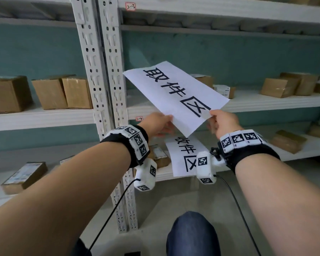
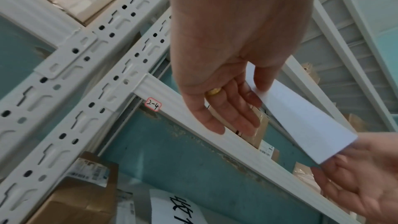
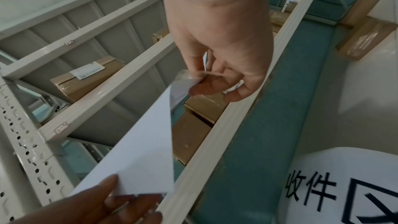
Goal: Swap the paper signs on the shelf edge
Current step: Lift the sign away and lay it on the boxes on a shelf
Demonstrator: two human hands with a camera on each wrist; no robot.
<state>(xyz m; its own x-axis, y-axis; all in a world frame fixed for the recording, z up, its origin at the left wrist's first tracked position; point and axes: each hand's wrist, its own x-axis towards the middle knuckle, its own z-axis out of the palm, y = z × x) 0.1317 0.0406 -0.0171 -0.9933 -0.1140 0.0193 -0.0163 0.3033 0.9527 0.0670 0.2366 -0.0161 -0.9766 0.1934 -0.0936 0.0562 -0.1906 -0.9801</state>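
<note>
- Head view: the left hand [image 1: 158, 123] and the right hand [image 1: 223, 122] hold the 取件区 sign [image 1: 175, 95] by its near edge, one at each near corner, so the sheet tilts up and away in front of the 2-4 shelf edge [image 1: 266, 103]. It looks free of the shelf. The 收件区 sign [image 1: 183, 156] hangs from the next shelf down, just below the hands and partly hidden by the right wrist camera. Cardboard boxes [image 1: 63, 93] sit on the shelves to the left and right.
- Left wrist view: the left hand's thumb lies on top of the held sheet with the fingers [image 2: 232, 117] fairly straight beneath it, a loose pinch. A red-bordered 2-4 label [image 2: 153, 104] marks the rail near the upright post [image 2: 90, 91].
- Right wrist view: the right hand's fingertips [image 3: 202, 88] curl tightly onto the sheet's corner, where a bit of clear tape [image 3: 183, 74] seems to cling.
- Risks, as I judge them: 2 hands pulling unevenly could crease or tear the thin paper; the loose left pinch could let its corner slip and flop; stray tape might stick to fingers or fold onto the sheet; and the lower sign could get knocked loose by a wrist camera.
</note>
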